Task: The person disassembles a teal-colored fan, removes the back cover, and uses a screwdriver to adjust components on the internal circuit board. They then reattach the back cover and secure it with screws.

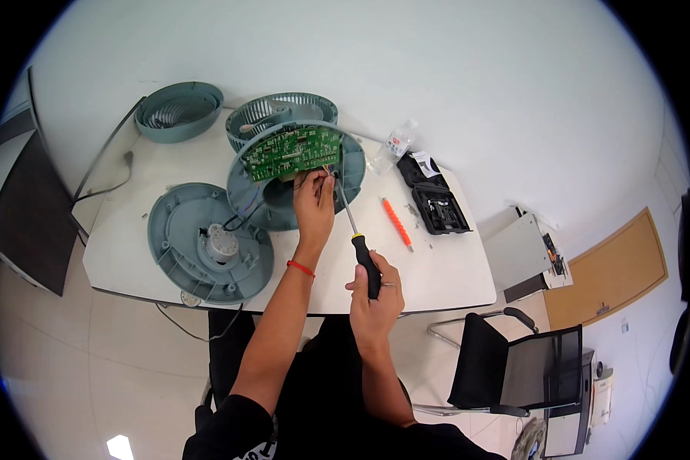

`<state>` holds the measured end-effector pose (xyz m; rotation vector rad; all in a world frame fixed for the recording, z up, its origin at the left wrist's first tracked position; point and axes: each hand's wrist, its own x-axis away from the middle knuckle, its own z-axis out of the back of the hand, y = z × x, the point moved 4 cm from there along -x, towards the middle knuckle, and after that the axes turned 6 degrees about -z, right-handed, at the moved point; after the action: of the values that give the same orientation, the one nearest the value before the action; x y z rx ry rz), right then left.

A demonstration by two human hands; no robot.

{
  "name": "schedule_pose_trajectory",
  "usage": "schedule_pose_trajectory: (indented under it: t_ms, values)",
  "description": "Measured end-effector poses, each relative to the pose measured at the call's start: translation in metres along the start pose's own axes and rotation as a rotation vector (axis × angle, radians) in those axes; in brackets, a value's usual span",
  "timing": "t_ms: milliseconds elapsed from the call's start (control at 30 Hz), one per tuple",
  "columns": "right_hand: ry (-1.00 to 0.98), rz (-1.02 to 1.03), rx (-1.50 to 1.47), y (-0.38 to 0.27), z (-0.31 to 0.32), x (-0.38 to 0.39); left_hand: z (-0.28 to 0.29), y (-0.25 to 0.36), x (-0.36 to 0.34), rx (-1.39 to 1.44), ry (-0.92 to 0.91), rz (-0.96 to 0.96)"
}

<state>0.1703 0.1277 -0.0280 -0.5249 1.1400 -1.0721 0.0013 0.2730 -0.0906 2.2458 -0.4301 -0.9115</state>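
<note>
black sleeve, cut off | right hand gripping screwdriver | left hand: hold unclear

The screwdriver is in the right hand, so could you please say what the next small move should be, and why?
Probably press the screwdriver gently to seat its tip: the right hand grips it, its shaft reaches the round housing beside the green circuit board, and the left hand is close by the tip. Whether it is already seated is too small to tell.
</note>
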Motion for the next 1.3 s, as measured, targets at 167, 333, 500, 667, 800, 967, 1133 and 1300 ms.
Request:
schedule_pose_trajectory:
  t_ms: [167,333,500,667,800,967,1133,1300]
  values:
    - [0.039,-0.007,-0.162,0.009,-0.006,0.000,-0.001,-0.005,0.000,-0.057,-0.006,-0.001]
    - [0.021,-0.388,-0.539,0.013,-0.004,-0.007,0.000,-0.009,-0.003,-0.139,-0.003,-0.146]
    - [-0.091,-0.475,-0.784,0.019,0.002,-0.012,-0.002,-0.006,-0.002,-0.097,0.008,-0.145]
    - [-0.012,0.039,-0.220,0.025,0.002,-0.008,0.001,-0.007,0.000,-0.094,-0.069,0.003]
    - [0.066,0.162,0.018,0.013,0.005,-0.005,0.001,-0.008,0.000,-0.112,-0.074,-0.008]
    - [0.126,-0.219,-0.253,0.013,0.005,-0.003,0.001,-0.010,0.001,-0.080,-0.075,-0.012]
    - [0.056,-0.420,-0.533,0.027,0.005,-0.011,0.000,-0.012,-0.001,-0.081,-0.068,-0.063]
    - [0.102,-0.190,-0.330,0.024,0.007,-0.005,-0.001,-0.015,0.001,-0.002,-0.066,0.024]
